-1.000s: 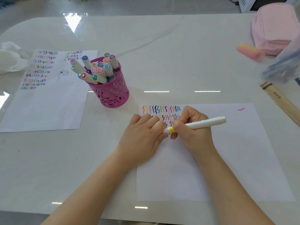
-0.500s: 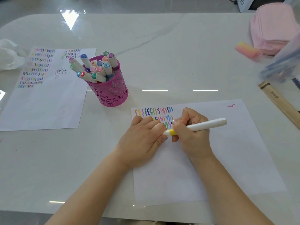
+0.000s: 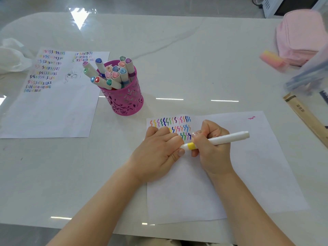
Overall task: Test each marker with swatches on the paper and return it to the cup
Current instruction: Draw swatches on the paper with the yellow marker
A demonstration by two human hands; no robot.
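Observation:
A white marker [image 3: 229,138] with a yellow band lies almost level above the white paper [image 3: 248,174]. My right hand [image 3: 211,150] grips its barrel just right of the band. My left hand [image 3: 159,153] rests on the paper's left edge, its fingers curled around the marker's left end, which is hidden in them. Rows of coloured squiggle swatches [image 3: 170,121] fill the paper's top left corner, partly covered by both hands. The pink perforated cup [image 3: 127,102] stands to the upper left of the paper with several capped markers in it.
A second sheet [image 3: 53,112] covered in swatches lies at the left, with a white tissue [image 3: 10,57] beyond it. At the far right are a pink pouch [image 3: 301,36], a pink-yellow eraser [image 3: 271,59], a blurred clear bag [image 3: 308,75] and a wooden strip [image 3: 305,118].
Both hands keep the same hold on the marker. The paper has turned slightly under them and the view has shifted a little.

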